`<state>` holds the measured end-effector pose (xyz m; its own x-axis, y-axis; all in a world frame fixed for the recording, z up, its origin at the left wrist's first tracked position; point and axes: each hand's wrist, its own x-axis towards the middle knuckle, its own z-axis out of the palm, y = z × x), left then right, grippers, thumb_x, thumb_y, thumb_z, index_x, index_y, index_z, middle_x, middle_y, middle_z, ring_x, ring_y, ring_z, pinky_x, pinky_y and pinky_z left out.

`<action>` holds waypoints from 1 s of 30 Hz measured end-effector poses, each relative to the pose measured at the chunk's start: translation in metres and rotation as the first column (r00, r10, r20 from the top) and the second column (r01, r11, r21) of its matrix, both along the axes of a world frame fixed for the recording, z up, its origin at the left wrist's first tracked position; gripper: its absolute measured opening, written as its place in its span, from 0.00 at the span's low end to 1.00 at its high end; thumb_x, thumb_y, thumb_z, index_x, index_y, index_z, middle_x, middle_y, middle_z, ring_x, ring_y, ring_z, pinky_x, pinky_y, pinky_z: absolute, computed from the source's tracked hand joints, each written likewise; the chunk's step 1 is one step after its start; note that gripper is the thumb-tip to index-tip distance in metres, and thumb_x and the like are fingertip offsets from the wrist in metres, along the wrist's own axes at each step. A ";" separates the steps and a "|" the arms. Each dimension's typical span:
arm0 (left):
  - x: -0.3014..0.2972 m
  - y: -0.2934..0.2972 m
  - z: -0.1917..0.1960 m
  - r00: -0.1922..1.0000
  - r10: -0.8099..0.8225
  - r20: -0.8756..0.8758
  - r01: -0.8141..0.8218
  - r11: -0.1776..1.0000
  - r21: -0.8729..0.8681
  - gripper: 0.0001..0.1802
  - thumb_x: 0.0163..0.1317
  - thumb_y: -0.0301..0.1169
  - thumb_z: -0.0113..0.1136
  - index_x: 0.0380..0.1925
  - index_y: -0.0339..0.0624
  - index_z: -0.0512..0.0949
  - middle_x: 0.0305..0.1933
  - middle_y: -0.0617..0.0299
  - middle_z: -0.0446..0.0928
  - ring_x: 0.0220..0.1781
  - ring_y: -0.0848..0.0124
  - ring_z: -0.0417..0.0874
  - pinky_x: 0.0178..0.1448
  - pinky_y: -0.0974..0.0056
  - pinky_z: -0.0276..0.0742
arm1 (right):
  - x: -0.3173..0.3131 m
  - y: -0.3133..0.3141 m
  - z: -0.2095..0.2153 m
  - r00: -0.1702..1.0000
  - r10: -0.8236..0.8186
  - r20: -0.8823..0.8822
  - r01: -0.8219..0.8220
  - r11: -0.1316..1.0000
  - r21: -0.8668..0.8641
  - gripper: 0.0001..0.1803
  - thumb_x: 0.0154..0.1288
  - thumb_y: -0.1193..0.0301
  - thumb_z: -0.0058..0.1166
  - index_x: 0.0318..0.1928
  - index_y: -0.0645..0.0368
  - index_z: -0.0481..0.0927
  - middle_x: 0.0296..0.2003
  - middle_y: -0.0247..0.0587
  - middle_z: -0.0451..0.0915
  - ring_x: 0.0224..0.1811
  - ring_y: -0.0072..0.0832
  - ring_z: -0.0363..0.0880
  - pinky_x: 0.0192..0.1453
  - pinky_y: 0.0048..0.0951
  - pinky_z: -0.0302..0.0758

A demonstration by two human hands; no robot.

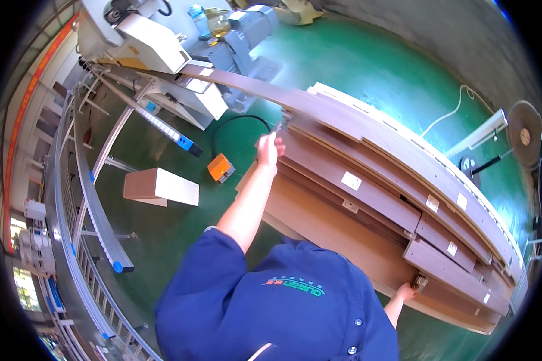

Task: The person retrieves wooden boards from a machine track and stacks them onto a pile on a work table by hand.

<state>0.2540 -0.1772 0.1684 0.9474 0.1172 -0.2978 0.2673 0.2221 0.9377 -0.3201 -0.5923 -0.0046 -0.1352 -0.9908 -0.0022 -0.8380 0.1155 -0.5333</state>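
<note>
My left hand (268, 151) is at the left end of a stack of long brown boards (343, 159), thumb up and fingers curled. A small blurred grey thing (279, 126) is at its thumb tip; I cannot make out its kind. To the lower right, my right hand (406, 292) is closed on a small dark, metallic-looking block-like thing (420, 283), beside the near boards. Several boards carry small white labels (351, 180). One long brown board (247, 83) reaches from the stack's top to the machine at the upper left.
A white and grey machine (153, 42) with a motor (253, 27) stands at the upper left. An orange foot pedal (221, 168) and a cardboard-coloured box (162, 186) are on the green floor. Roller rails (96, 210) run along the left. A round-based stand (470, 165) is at right.
</note>
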 end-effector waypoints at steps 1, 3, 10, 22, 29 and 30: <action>0.020 0.000 0.009 0.999 0.034 0.001 -0.034 0.999 -0.029 0.18 0.68 0.44 0.50 0.45 0.40 0.71 0.39 0.59 0.79 0.27 0.72 0.81 0.29 0.68 0.77 | 0.010 0.009 0.016 0.999 -0.039 0.023 0.038 0.998 0.043 0.30 0.55 0.70 0.55 0.61 0.65 0.70 0.57 0.61 0.72 0.61 0.56 0.68 0.66 0.46 0.66; 0.054 -0.012 0.023 0.998 0.050 -0.028 -0.053 0.991 -0.122 0.22 0.68 0.47 0.50 0.48 0.40 0.70 0.39 0.58 0.79 0.28 0.71 0.82 0.29 0.67 0.77 | 0.003 0.016 0.018 0.990 -0.046 0.132 0.045 0.999 0.008 0.28 0.55 0.72 0.53 0.58 0.70 0.71 0.53 0.64 0.74 0.57 0.57 0.72 0.63 0.47 0.68; 0.113 -0.045 0.037 0.992 -0.001 -0.125 -0.003 0.999 -0.032 0.25 0.66 0.53 0.53 0.46 0.41 0.72 0.34 0.57 0.79 0.25 0.70 0.80 0.24 0.66 0.75 | 0.037 0.093 0.041 0.919 0.090 0.384 -0.167 0.971 0.173 0.23 0.57 0.76 0.53 0.53 0.72 0.70 0.50 0.53 0.76 0.53 0.41 0.74 0.61 0.39 0.70; 0.016 -0.144 0.010 0.932 -0.343 -0.119 0.332 0.938 -0.101 0.16 0.65 0.45 0.58 0.35 0.42 0.75 0.27 0.62 0.79 0.22 0.75 0.77 0.28 0.68 0.75 | 0.123 0.134 0.106 0.693 0.045 0.719 -0.467 0.788 0.401 0.21 0.61 0.75 0.56 0.55 0.63 0.71 0.41 0.38 0.74 0.37 0.20 0.73 0.38 0.22 0.72; -0.065 -0.196 0.020 0.683 -0.686 -0.250 0.614 0.725 -0.311 0.19 0.65 0.48 0.58 0.37 0.43 0.76 0.31 0.60 0.80 0.27 0.71 0.78 0.31 0.65 0.76 | 0.156 0.142 0.127 0.627 0.166 0.761 -0.585 0.746 0.319 0.18 0.62 0.78 0.56 0.52 0.61 0.72 0.41 0.35 0.74 0.38 0.20 0.74 0.40 0.21 0.73; -0.066 -0.193 0.014 0.738 -0.618 -0.271 0.532 0.780 -0.329 0.19 0.64 0.49 0.58 0.36 0.43 0.76 0.30 0.62 0.79 0.25 0.72 0.76 0.30 0.65 0.75 | 0.156 0.143 0.133 0.633 0.168 0.756 -0.587 0.741 0.326 0.17 0.62 0.77 0.55 0.52 0.60 0.72 0.42 0.35 0.74 0.38 0.20 0.74 0.42 0.21 0.73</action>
<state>0.1878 -0.3704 0.1823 0.6379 -0.5234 -0.5649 0.7045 0.1003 0.7026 -0.1645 -0.4490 0.1284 0.4969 -0.7557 -0.4266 -0.3281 0.2915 -0.8985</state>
